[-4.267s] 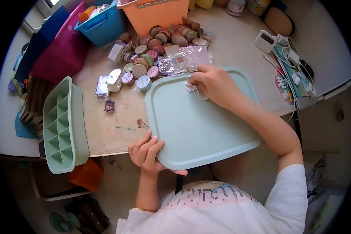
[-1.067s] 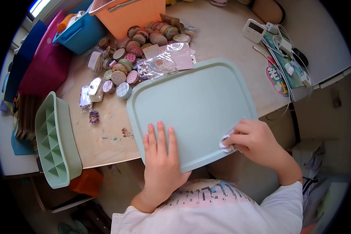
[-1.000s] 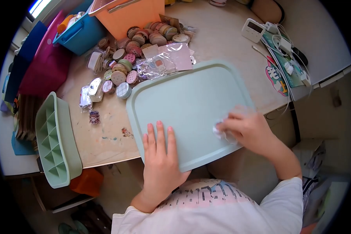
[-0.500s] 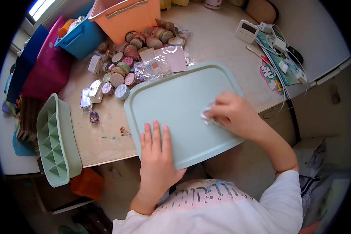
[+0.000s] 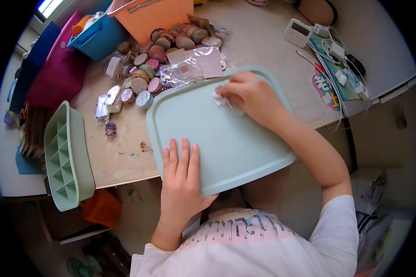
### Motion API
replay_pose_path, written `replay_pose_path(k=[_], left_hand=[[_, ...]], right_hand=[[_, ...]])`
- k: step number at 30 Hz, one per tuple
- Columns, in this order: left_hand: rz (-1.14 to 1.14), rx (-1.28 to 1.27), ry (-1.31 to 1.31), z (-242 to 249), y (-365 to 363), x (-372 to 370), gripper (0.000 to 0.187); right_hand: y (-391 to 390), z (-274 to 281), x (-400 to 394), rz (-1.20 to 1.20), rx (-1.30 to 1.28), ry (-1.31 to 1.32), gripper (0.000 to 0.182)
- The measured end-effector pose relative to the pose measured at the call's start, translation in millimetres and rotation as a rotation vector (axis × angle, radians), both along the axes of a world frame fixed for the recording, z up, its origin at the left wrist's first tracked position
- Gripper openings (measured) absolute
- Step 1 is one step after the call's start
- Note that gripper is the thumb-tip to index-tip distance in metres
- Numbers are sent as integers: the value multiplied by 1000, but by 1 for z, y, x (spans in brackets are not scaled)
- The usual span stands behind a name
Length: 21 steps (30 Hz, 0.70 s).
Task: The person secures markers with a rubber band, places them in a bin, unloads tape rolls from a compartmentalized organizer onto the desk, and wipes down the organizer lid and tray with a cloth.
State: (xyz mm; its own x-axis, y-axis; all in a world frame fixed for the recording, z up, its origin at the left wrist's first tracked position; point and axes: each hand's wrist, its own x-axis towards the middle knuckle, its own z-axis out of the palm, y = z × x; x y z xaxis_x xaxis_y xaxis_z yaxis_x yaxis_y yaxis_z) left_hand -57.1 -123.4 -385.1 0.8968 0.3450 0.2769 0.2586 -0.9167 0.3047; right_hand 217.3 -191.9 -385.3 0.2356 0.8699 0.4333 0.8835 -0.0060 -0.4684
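A pale green rectangular lid with a raised rim lies over the table's front edge, partly overhanging it. My left hand rests flat on its near left part, fingers stretched out and thumb at the front rim. Towards the lid's far side, my right hand pinches a crumpled white wipe against the surface. Just beyond the far left rim lie several rolls of washi tape and a clear plastic packet with a pink card.
At left a green divided organizer juts past the table edge. Behind the tape rolls stand an orange bin, a blue basket and a magenta bin. To the right are a white digital clock and tangled white cables.
My right hand has moved the wipe away from me and leftwards across the lid. My left hand stays flat in place on it.
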Motion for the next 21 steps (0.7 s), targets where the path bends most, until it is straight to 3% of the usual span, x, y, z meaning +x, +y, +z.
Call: replay_pose_path(k=[3,8,11,14,18,21], left_hand=[[15,-3,-5,-1,-1,1,91],[16,-22,-10,0,0,2,89],[10,-18,-18,-2,1,2,88],[-1,-9,-21,-2,1,1,86],[-8,-4,-34,-1,1,1,85],[-9,-34,-38,0,2,0,87]], right_hand=[[30,-12,13,20,99,-168,8],[-31,-1,-53,332,56,-29,16],[-52,8,-66,359,-26,-99,20],[-27,4,-45,275,18,-117,32],[38,-16,-15,43,162,-237,17],[55,-22,-30,100,169,-193,14]])
